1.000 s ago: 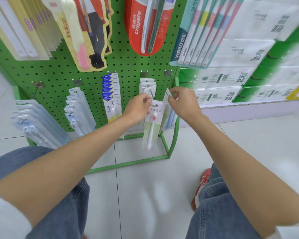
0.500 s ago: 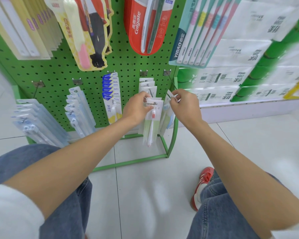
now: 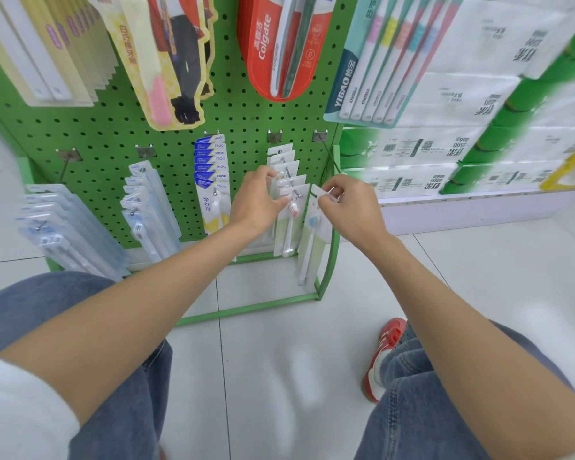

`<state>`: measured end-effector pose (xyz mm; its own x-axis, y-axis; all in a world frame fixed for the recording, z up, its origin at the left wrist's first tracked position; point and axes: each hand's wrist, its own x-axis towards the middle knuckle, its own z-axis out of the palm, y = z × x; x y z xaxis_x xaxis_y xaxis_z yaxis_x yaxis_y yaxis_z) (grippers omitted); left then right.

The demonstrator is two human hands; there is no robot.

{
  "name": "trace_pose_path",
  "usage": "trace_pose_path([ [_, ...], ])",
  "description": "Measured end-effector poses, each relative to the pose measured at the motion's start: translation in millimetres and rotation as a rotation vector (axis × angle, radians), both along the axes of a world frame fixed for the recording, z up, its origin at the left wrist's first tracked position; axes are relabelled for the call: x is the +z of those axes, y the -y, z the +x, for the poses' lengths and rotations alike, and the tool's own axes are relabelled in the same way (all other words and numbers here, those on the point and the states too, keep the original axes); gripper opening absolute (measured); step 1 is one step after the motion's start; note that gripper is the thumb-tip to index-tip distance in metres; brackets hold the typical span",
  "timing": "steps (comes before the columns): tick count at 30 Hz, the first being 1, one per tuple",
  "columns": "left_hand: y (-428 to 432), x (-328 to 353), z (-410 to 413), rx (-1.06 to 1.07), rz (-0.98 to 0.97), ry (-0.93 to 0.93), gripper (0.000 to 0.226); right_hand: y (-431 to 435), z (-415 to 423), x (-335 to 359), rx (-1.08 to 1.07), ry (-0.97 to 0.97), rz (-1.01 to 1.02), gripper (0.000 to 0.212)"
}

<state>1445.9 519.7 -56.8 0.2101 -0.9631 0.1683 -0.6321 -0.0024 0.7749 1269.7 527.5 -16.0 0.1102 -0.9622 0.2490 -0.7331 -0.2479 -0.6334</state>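
A green pegboard rack (image 3: 113, 154) carries rows of packaged toothbrushes on metal hooks. My left hand (image 3: 259, 202) holds the top of the front pack with a pink-headed toothbrush (image 3: 287, 224), which hangs on the hook second from the right. My right hand (image 3: 349, 207) pinches the top of a pack with a blue-headed toothbrush (image 3: 312, 240) near the tip of the rightmost hook (image 3: 332, 161). Whether that pack sits on the hook is hidden by my fingers.
Further packs hang to the left: blue-labelled ones (image 3: 211, 180) and clear blister packs (image 3: 150, 207). Larger toothbrush packs hang above. Stacked tissue packages (image 3: 445, 151) fill a shelf at the right. My knees in jeans and a red shoe (image 3: 384, 353) are on the white tile floor.
The pink-headed pack now hangs on its hook with my left hand still at its top. My right hand has drawn the blue-headed pack outward, so it shows more fully.
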Motion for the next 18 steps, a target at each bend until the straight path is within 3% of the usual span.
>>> trace_pose_path([
  [4,-15.7,8.9,2.8,-0.034,0.041,-0.066,0.02,-4.6,3.1,-0.4,0.074,0.088,0.04,0.018],
  [10,-41.0,21.8,4.5,-0.297,0.125,-0.199,0.021,-13.3,13.4,3.5,0.193,0.398,0.131,0.014],
  [14,-48.1,21.0,16.2,-0.32,0.144,-0.229,0.012,-16.0,18.5,-3.4,0.164,0.469,0.161,0.007],
  [18,-52.5,19.1,20.7,-0.307,0.182,-0.303,0.011,-15.8,24.0,-9.8,0.152,0.469,0.208,0.022],
])
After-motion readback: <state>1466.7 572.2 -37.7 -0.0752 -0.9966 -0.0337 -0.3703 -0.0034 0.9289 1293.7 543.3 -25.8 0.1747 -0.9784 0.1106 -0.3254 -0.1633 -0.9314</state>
